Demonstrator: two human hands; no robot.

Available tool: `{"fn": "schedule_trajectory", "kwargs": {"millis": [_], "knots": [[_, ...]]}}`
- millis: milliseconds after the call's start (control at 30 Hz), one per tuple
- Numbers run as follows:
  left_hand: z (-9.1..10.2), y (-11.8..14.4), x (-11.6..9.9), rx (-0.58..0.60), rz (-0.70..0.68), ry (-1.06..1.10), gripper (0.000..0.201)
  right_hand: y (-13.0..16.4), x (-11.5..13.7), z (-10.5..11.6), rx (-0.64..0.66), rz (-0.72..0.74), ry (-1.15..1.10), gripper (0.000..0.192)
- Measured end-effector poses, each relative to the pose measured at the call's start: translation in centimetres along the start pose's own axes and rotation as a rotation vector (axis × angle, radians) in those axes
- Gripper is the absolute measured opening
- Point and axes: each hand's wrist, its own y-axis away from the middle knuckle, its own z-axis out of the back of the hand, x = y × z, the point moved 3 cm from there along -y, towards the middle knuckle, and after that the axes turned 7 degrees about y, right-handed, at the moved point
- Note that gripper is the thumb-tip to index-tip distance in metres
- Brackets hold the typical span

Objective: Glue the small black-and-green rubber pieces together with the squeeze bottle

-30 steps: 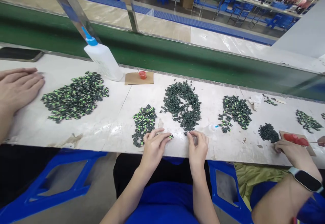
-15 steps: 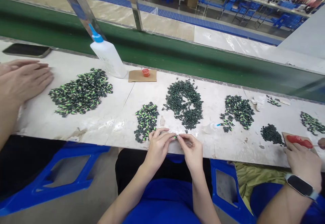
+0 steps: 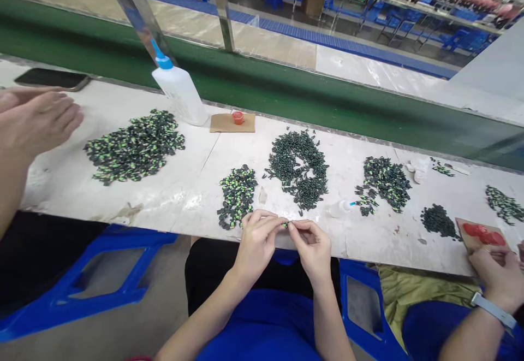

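Both hands have drawn closer together since a second ago, fingertips now meeting at the near edge of the bench (image 3: 123,197). On it, from largest to smallest: a wide pile (image 3: 135,146) of green-and-black pieces at left, a white bottle (image 3: 180,94) behind it, a dark ring-shaped heap (image 3: 298,167) in the middle, and a small stack (image 3: 236,193) just left of the hands. The left hand (image 3: 257,246) and right hand (image 3: 313,249) each close their grip on one tiny piece (image 3: 285,224), pinched between them above the bench edge.
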Motion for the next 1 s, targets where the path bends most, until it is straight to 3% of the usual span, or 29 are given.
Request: {"fn": "schedule_trajectory", "kwargs": {"millis": [333,567,767,900,1000], "knots": [[0.2,-0.6,-1.2,0.044,-0.119,-0.022,0.027,-0.3,-0.4,1.2,-0.038,-0.114,-0.083,0.021],[-0.3,-0.5,-1.0,0.125,-0.155,-0.057,0.031,-0.9,-1.9,1.2,0.029,-0.079,-0.098,0.024],[-0.4,-0.2,-1.0,0.223,-0.213,-0.049,0.033,-0.7,-1.5,1.8,0.085,-0.012,-0.030,0.019],[-1.0,0.0,-0.7,0.302,-0.209,-0.034,0.032,-0.3,-0.5,3.7,0.106,0.120,0.155,0.009],[-0.7,-0.3,0.2,0.251,-0.175,-0.098,0.029,-0.4,-0.6,6.4,0.031,0.163,0.298,0.008]]}}
